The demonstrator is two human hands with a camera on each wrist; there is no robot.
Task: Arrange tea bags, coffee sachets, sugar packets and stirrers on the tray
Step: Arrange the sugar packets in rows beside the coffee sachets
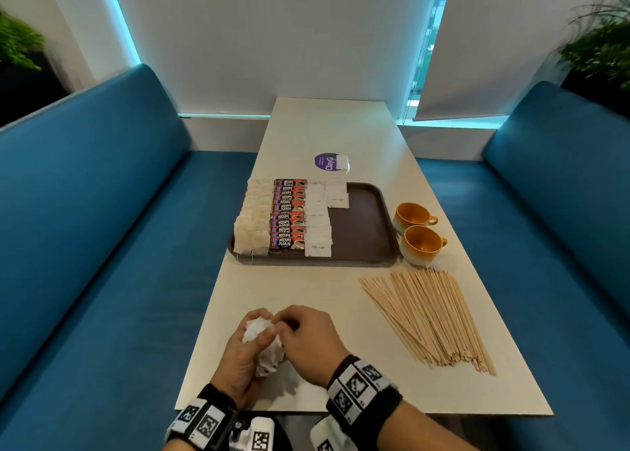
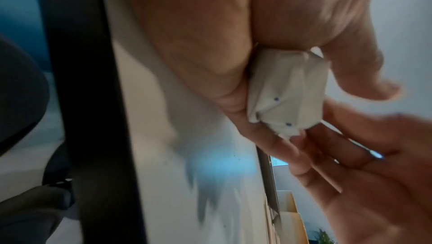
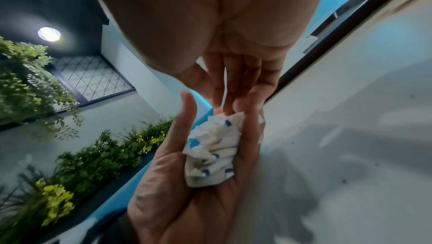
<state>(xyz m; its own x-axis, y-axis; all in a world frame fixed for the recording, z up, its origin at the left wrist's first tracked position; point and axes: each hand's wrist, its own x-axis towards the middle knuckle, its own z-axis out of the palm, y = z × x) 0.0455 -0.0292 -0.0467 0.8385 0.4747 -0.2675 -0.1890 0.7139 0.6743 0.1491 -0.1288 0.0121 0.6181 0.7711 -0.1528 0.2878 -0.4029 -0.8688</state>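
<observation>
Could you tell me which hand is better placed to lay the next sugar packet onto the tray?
Right. The left hand cups the bunch of sugar packets, while the right hand has its fingertips on the bunch's top, ready to draw one out. The tray has bare space on its right side.

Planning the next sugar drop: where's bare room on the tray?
Free: tray right half, between the sugar packets column and its right rim, below two packets at the back. Crowded: left half, tea bags and coffee sachets packed edge to edge.
</observation>
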